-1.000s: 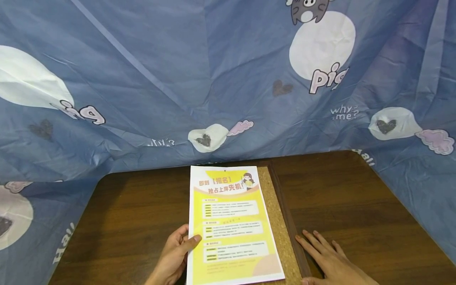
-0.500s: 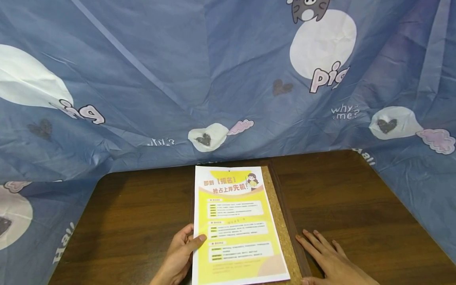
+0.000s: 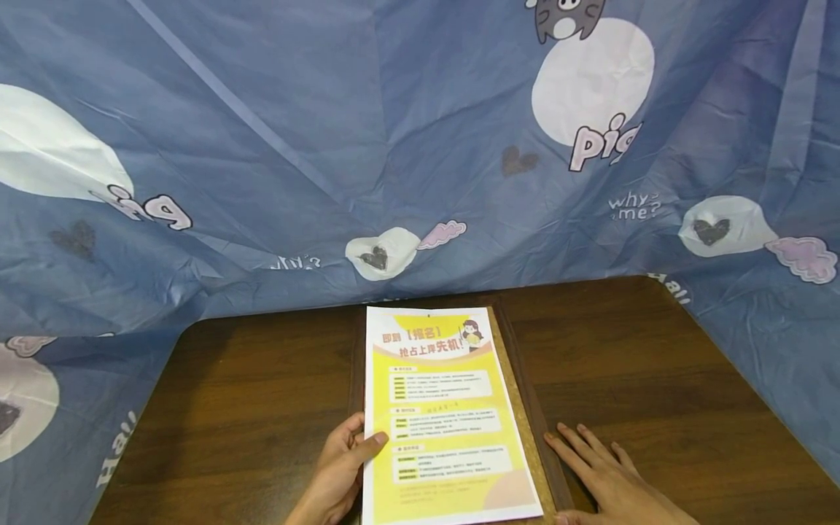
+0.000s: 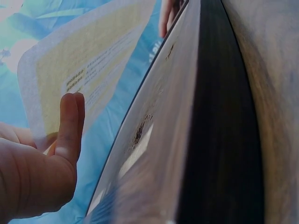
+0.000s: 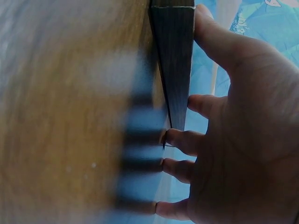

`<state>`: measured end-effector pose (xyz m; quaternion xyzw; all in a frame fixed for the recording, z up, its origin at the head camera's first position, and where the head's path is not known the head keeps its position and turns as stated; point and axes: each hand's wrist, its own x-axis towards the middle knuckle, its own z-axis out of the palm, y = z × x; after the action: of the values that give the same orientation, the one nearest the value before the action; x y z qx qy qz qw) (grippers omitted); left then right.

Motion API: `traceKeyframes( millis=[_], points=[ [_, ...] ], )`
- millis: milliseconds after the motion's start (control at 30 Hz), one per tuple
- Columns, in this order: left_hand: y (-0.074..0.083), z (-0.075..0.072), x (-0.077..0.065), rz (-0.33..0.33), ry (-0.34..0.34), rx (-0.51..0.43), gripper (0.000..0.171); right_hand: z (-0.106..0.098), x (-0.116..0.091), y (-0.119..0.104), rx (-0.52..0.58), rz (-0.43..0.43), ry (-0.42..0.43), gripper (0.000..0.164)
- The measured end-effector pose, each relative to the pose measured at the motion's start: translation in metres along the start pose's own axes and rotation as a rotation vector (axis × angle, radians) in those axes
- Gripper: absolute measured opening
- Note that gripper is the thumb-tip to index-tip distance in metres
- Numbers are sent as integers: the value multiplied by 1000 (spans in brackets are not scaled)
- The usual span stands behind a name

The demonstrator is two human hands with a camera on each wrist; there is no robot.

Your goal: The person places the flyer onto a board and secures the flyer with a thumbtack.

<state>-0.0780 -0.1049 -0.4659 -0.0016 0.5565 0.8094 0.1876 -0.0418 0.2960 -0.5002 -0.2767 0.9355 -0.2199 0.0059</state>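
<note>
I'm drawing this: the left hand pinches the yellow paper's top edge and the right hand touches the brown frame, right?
Not the top edge: the left hand pinches the yellow paper by its left edge, as the head view shows. The right hand does touch the brown frame.

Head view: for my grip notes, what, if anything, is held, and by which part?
The left hand pinches the printed sheet by its left edge; the right hand touches the brown frame, gripping nothing.
</note>
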Motion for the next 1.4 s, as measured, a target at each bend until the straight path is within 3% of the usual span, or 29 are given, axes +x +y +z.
traceKeyframes(
  millis=[433, 1400],
  points=[
    [-5, 8, 3, -8, -37, 18, 37, 0, -1, 0, 2, 12, -5, 89],
    [-12, 18, 11, -32, 56, -19, 33, -3, -1, -2, -5, 29, 3, 93]
  ],
)
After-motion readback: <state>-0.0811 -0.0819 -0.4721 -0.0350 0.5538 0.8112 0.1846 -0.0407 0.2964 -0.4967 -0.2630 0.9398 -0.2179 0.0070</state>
